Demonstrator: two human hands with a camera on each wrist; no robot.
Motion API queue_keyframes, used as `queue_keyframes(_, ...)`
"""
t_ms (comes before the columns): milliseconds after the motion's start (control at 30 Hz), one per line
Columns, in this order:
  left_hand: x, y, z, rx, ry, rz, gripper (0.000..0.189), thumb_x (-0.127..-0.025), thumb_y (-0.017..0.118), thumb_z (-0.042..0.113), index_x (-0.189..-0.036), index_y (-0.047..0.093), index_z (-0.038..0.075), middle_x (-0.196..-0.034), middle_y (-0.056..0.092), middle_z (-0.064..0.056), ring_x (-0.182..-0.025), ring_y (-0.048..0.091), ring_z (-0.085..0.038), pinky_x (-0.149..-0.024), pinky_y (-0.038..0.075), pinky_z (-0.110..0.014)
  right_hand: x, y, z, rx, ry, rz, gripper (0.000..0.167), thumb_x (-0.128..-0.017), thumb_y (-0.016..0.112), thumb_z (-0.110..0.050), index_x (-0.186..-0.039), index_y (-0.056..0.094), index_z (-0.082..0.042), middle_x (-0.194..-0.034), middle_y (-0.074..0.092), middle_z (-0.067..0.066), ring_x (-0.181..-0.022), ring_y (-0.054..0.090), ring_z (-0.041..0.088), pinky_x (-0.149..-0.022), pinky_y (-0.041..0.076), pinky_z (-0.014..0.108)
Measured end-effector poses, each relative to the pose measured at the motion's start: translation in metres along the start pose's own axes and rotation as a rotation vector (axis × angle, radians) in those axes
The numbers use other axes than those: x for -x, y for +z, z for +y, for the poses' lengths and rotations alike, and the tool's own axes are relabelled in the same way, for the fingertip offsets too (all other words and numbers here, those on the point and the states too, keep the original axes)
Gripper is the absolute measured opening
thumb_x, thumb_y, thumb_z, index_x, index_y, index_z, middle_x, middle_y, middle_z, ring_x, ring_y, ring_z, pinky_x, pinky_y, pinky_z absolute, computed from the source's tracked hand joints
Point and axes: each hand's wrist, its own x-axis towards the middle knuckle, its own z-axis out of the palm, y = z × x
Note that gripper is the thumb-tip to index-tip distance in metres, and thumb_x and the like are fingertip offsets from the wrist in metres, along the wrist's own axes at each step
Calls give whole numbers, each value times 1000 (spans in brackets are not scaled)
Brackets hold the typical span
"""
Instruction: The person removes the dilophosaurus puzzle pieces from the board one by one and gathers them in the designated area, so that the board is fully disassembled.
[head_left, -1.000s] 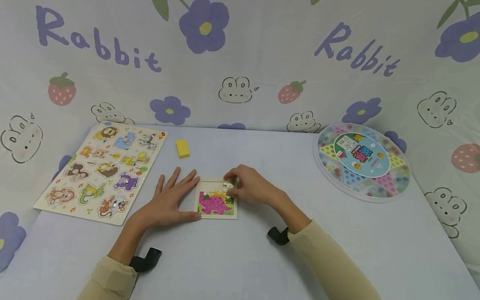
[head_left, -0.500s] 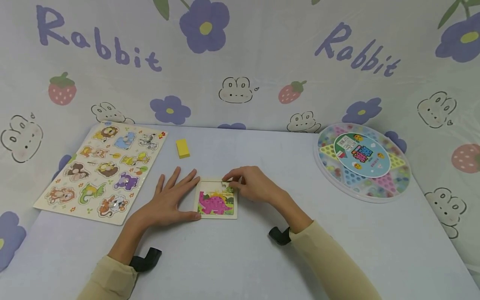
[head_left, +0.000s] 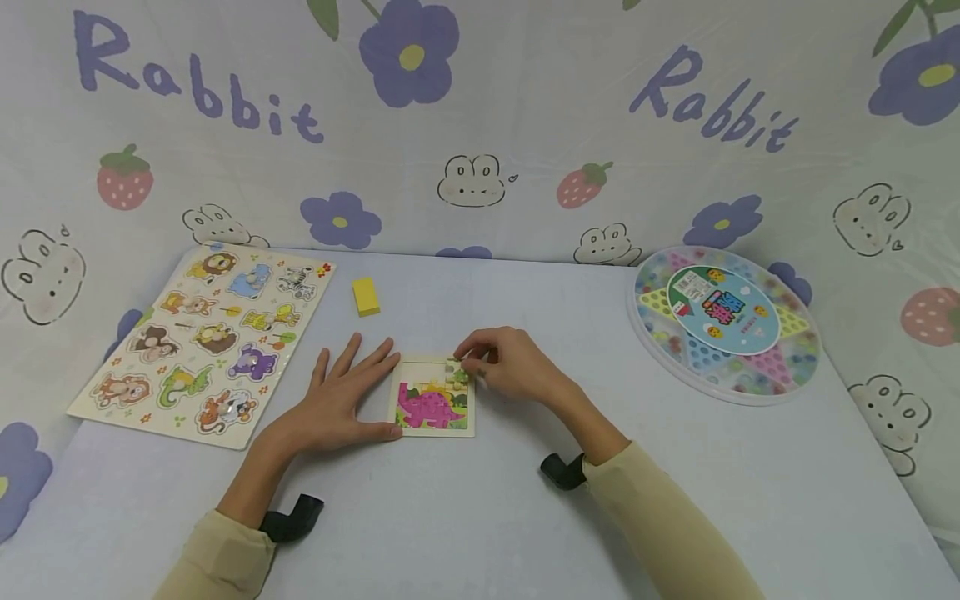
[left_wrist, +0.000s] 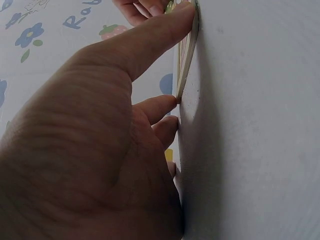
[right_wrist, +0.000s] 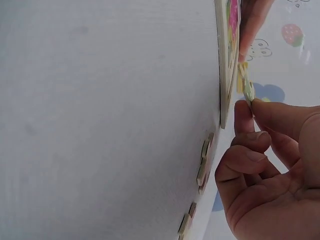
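Note:
A small square puzzle tray (head_left: pixel 395 417) with a pink dinosaur picture lies on the table. Its lower part is filled with pieces, while a bare strip shows at the upper left. My left hand (head_left: pixel 337 408) rests spread out on the table, thumb and index fingertips against the tray's left edge. Over the upper right corner, my right hand (head_left: pixel 513 362) pinches a puzzle piece (right_wrist: pixel 247 87) between thumb and index finger. In the right wrist view that piece is tilted and raised above the tray.
Several loose puzzle pieces (right_wrist: pixel 202 162) lie on the table beyond the tray in the right wrist view. A yellow block (head_left: pixel 365 297) sits behind the left hand. An animal puzzle board (head_left: pixel 213 350) is at left, a round board game (head_left: pixel 723 325) at right.
My right hand has shifted slightly to the right and its grip on the puzzle piece has changed, turning the piece over the tray's upper right corner. The left hand has stayed still.

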Motion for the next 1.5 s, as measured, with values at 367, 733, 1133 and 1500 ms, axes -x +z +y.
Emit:
queue_keyframes(367,2,0,2,0,-2,0,103,-84,79,55,-168,32,18,-180,18,-3,-168,-6,-41,-129,-15,-71,14,-16,14,-67,53,42,15,-100,72,-17,-114,79,-16,-101,77,5,-79,61,16,-69,51,28)
queue_keyframes(733,2,-1,0,-6,-7,0,104,-85,79,57,-168,31,18,-181,17,-3,-168,-7,-40,-129,-15,-70,43,-47,43,-77,107,85,14,-100,72,-19,-111,80,-18,-100,76,4,-85,62,20,-74,52,29)
queue_keyframes(1133,5,0,2,0,-18,6,104,-85,79,58,-168,32,19,-181,17,-3,-168,-7,-40,-129,-15,-70,74,-79,76,-2,150,50,13,-101,71,-17,-111,79,-14,-102,76,6,-89,64,17,-78,53,23)
queue_keyframes(1500,1,0,2,0,-10,-4,104,-85,78,58,-169,31,20,-181,16,-2,-168,-8,-39,-129,-16,-69,85,-84,89,49,183,58,13,-100,72,-16,-110,80,-14,-98,75,4,-86,59,19,-75,49,24)
